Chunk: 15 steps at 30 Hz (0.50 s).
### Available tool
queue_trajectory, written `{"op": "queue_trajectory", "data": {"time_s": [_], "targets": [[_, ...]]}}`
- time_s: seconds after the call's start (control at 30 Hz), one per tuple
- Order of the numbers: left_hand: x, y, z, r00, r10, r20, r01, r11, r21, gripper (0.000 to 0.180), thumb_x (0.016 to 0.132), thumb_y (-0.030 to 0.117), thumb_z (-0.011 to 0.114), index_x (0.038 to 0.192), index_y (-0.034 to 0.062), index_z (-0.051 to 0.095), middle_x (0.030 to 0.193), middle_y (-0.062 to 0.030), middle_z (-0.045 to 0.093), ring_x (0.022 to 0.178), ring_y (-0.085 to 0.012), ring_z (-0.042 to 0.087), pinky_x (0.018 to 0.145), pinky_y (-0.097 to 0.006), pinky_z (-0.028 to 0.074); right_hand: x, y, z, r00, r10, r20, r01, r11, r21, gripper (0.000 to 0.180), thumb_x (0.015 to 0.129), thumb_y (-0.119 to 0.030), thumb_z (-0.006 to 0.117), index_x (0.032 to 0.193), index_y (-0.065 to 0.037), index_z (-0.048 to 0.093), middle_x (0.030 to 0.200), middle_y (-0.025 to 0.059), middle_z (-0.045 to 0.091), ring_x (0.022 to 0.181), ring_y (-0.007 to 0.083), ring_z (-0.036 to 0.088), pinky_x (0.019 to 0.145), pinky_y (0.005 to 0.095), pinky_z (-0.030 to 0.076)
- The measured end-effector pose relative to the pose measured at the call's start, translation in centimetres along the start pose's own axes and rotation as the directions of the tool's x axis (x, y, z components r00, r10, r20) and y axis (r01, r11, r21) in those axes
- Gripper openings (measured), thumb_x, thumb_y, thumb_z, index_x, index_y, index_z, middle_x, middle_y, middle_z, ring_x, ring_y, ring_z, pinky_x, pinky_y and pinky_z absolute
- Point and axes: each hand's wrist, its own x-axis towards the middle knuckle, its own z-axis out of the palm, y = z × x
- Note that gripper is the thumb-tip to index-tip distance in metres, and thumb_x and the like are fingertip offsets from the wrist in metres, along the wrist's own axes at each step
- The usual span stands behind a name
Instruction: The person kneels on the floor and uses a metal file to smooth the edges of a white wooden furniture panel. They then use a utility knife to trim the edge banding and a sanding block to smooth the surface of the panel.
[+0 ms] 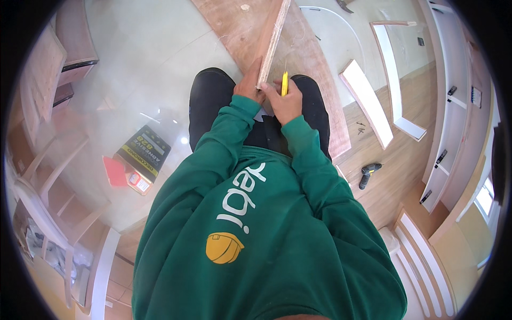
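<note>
Between my knees a long plywood strip (273,45) stands on edge, its layered edge facing up and its near end by my hands. My left hand (248,84) is closed round the strip's left side near that end; some of its fingers are hidden behind the wood. In my right hand (285,102) is a yellow utility knife (285,84), its thin blade pointing away from me. The thumb of that hand lies close to the strip's near end. Under the strip lies a wide plywood board (314,69).
A black cordless drill (369,174) lies on the wooden floor at right, near white-faced panel pieces (368,101) and an L-shaped frame (392,74). At left are a dark adhesive box (143,152) and a red card (114,171). Cabinets (453,106) line the right side.
</note>
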Motion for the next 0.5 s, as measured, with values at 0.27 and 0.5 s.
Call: {"op": "queue_trajectory", "data": {"time_s": [0.27, 0.5], "targets": [[0.3, -0.1, 0.2, 0.996, -0.073, 0.051, 0.072, 0.997, 0.018, 0.079, 0.077, 0.008, 0.064, 0.148, 0.0151, 0.03, 0.134, -0.0193, 0.053, 0.118, -0.0378, 0.055, 0.094, -0.043, 0.048, -0.2, 0.0, -1.1, 0.999, -0.007, 0.032, 0.011, 0.99, -0.143, 0.05, 0.086, -0.03, 0.071, 0.12, 0.004, 0.056, 0.097, 0.0175, 0.067, 0.086, 0.0257, 0.066, 0.075, 0.0341, 0.053], [0.3, 0.7, -0.1, 0.99, -0.129, 0.058, 0.129, 0.992, 0.009, 0.083, 0.074, 0.006, 0.067, 0.148, 0.0162, 0.03, 0.136, -0.017, 0.052, 0.118, -0.0377, 0.054, 0.094, -0.042, 0.048, -3.1, -1.7, -3.6, 0.918, -0.352, 0.184, 0.397, 0.79, -0.467, 0.045, 0.095, -0.025, 0.057, 0.135, -0.005, 0.05, 0.102, 0.0183, 0.063, 0.09, 0.0376, 0.062, 0.077, 0.0431, 0.049]]}}
